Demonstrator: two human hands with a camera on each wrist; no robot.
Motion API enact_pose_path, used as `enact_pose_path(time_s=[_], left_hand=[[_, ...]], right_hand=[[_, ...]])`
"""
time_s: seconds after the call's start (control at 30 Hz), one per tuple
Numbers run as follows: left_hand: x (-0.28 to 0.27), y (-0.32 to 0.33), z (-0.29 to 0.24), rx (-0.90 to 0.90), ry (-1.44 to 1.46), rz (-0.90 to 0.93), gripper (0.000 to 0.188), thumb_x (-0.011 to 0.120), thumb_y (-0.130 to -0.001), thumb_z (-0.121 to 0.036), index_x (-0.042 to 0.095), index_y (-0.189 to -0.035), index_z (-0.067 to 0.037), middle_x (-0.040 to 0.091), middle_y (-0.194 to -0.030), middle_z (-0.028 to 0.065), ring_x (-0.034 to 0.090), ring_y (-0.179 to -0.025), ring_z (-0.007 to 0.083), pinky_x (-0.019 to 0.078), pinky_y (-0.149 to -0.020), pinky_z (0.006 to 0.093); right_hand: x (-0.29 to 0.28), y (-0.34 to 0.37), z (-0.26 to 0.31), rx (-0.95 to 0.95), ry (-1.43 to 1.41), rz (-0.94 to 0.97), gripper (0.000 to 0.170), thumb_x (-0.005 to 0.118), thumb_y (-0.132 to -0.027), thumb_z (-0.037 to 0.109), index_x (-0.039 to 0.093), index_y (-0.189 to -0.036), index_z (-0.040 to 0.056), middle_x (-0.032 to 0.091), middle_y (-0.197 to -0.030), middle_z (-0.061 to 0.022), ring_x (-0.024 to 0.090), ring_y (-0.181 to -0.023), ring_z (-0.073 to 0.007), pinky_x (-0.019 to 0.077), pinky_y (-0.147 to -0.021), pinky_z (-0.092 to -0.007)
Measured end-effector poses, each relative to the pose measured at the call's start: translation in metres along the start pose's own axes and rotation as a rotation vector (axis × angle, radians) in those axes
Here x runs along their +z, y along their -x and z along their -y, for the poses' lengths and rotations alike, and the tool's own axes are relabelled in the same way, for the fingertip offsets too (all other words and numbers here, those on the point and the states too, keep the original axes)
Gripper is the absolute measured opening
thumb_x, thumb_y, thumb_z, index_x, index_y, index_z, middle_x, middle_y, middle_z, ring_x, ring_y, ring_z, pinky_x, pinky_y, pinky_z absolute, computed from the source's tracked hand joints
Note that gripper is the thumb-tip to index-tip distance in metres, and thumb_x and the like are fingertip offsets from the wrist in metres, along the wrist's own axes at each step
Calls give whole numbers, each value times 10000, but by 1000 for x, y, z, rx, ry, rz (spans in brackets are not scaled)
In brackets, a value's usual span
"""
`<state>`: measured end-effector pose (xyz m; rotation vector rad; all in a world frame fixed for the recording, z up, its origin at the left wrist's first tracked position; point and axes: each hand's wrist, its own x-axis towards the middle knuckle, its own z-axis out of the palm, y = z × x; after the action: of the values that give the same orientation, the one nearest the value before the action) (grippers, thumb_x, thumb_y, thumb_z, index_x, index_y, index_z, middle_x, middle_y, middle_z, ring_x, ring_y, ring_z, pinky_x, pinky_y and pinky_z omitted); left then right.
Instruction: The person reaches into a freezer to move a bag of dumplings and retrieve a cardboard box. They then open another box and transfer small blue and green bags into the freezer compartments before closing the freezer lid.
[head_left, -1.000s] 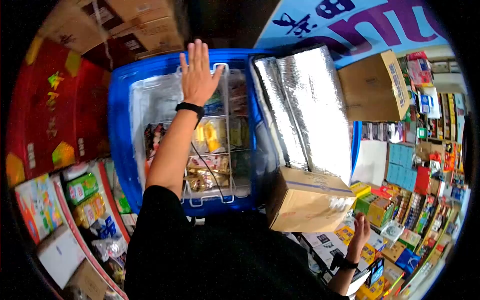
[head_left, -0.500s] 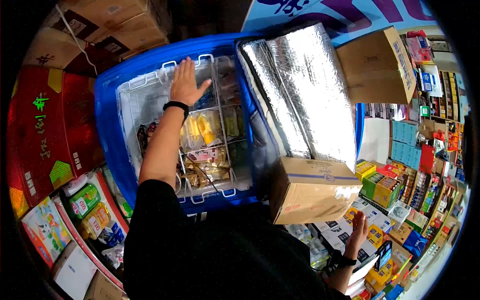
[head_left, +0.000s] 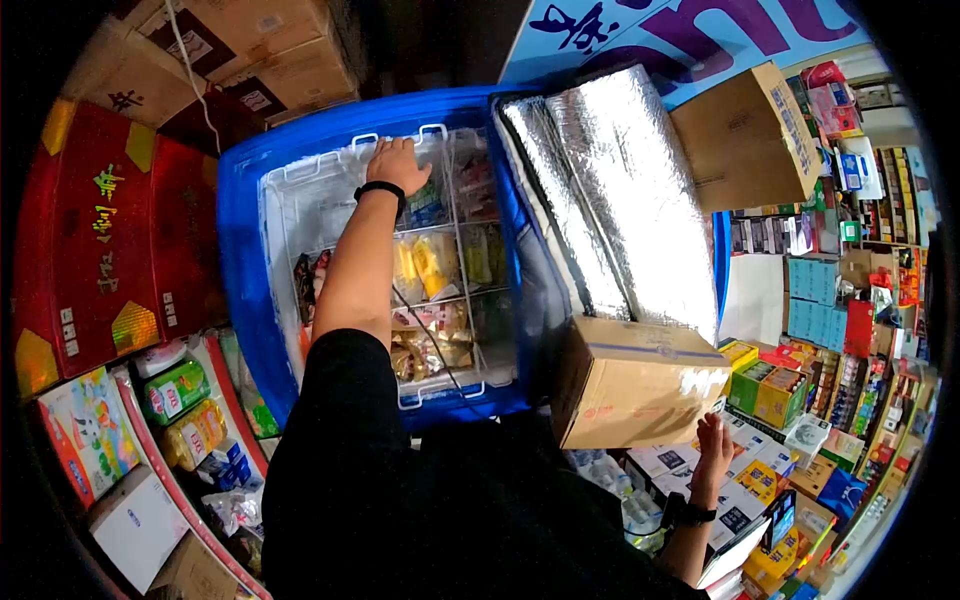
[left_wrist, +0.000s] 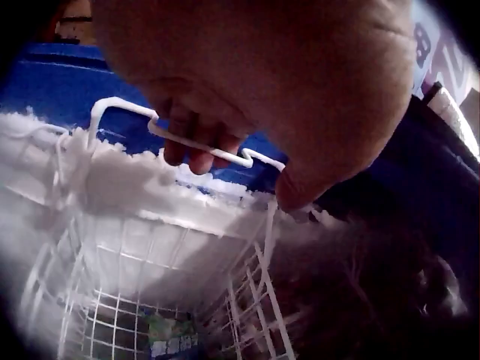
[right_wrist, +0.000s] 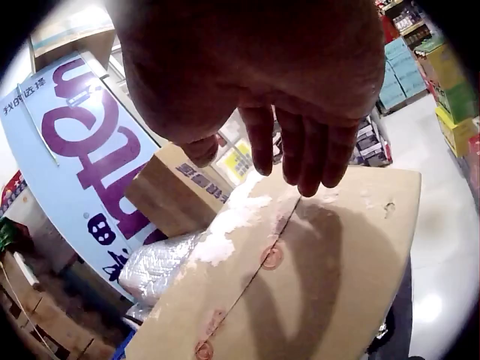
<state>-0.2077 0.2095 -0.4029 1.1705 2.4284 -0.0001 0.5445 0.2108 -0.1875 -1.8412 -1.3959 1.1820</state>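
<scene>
At the far rim of a blue chest freezer (head_left: 240, 240), my left hand (head_left: 398, 166) grips a white wire basket (head_left: 461, 250) by its raised end. In the left wrist view the fingers (left_wrist: 201, 159) hook over the looped white wire handle (left_wrist: 199, 142), with the thumb lower on the right. Yellow packets (head_left: 430, 265) and gold-wrapped packs (head_left: 425, 355) lie in the baskets. My right hand (head_left: 713, 450) is beside a closed cardboard box (head_left: 640, 395); its fingers hang loosely in front of the box in the right wrist view, holding nothing.
Silver insulating foil (head_left: 620, 180) covers the freezer's right side, with the cardboard box on its near end. Another carton (head_left: 745, 140) stands behind. Red boxes (head_left: 130, 220) and brown cartons (head_left: 250, 50) are stacked on the left. A thin dark cord (head_left: 430, 335) crosses the near baskets.
My left hand went from spread flat over the freezer's far end to curling its fingers on the basket's wire. The right hand stays near the box, its fingers more relaxed.
</scene>
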Motion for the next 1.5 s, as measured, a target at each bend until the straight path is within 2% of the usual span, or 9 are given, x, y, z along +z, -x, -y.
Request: enact_pose_path(time_s=[0.13, 0.3, 0.5, 0.63, 0.73, 0.83, 1.17, 1.37, 1.5], left_hand=[[50, 2, 21, 201, -51, -321, 805, 617, -959, -518, 372, -1541, -21, 428, -1558, 186, 318, -1501, 352, 133, -1305, 454], [44, -7, 11, 65, -47, -42, 1018, 565, -944, -673, 181, -1642, -39, 187, -1707, 180, 118, -1591, 338, 67, -1311, 463], [90, 202, -24, 293, 345, 167, 1282, 413, -839, -922, -34, -1655, -40, -8, -1726, 229, -13, -1603, 365, -119, -1234, 625], [156, 353, -56, 265, 290, 332, 1129, 421, -941, -807, 101, -1639, 21, 151, -1699, 262, 111, -1593, 396, -35, -1207, 715], [222, 370, -62, 203, 191, 80, 901, 441, -1011, -669, 337, -1584, 18, 303, -1669, 192, 158, -1585, 373, 26, -1226, 685], [249, 362, -59, 169, 187, -3, 900, 425, -1013, -673, 320, -1595, 7, 291, -1677, 174, 141, -1590, 358, -3, -1249, 640], [233, 344, -55, 24, 319, 475, 1073, 282, -963, -817, 126, -1653, -10, 127, -1722, 211, 70, -1601, 366, -85, -1252, 601], [164, 342, -138, 164, 1040, 294, 886, 556, -1037, -525, 156, -1648, -23, 280, -1668, 239, 298, -1537, 404, 218, -1260, 495], [105, 385, -204, 219, 1375, 408, 863, 655, -1020, -374, 157, -1657, -70, 255, -1680, 221, 302, -1540, 363, 390, -1175, 473]], right_hand=[[-6, 10, -9, 28, -44, -55, 446, 577, -1079, 349, 631, -1337, -12, 682, -1300, -152, 670, -1199, -271, 520, -1059, -392], [-20, 11, -31, 17, -127, -39, 544, 557, -1087, 369, 559, -1409, -69, 635, -1366, -195, 647, -1231, -294, 493, -1097, -426], [19, 6, -8, -46, -34, 10, 529, 485, -1115, 353, 523, -1433, -68, 603, -1414, -215, 601, -1313, -309, 465, -1145, -424], [39, -17, -1, -98, -33, 31, 523, 486, -1116, 346, 532, -1427, -72, 619, -1394, -212, 623, -1281, -296, 476, -1132, -410], [45, -26, 4, -133, -10, 15, 504, 508, -1110, 337, 563, -1402, -70, 645, -1363, -195, 647, -1241, -276, 495, -1102, -395], [45, -29, 9, -145, -15, 23, 500, 522, -1105, 333, 566, -1400, -68, 644, -1365, -192, 648, -1235, -272, 495, -1101, -394], [-9, -51, -36, -219, 37, -315, 441, 589, -1078, 292, 615, -1372, -35, 668, -1322, -154, 642, -1185, -213, 497, -1045, -356], [-85, -67, -93, -23, -93, -26, 541, 519, -1091, 421, 544, -1482, 47, 638, -1410, -82, 602, -1262, -179, 465, -1047, -326], [-38, -93, -87, 234, -290, 234, 646, 351, -1110, 547, 500, -1517, 67, 571, -1494, -94, 554, -1338, -197, 425, -1118, -385]])
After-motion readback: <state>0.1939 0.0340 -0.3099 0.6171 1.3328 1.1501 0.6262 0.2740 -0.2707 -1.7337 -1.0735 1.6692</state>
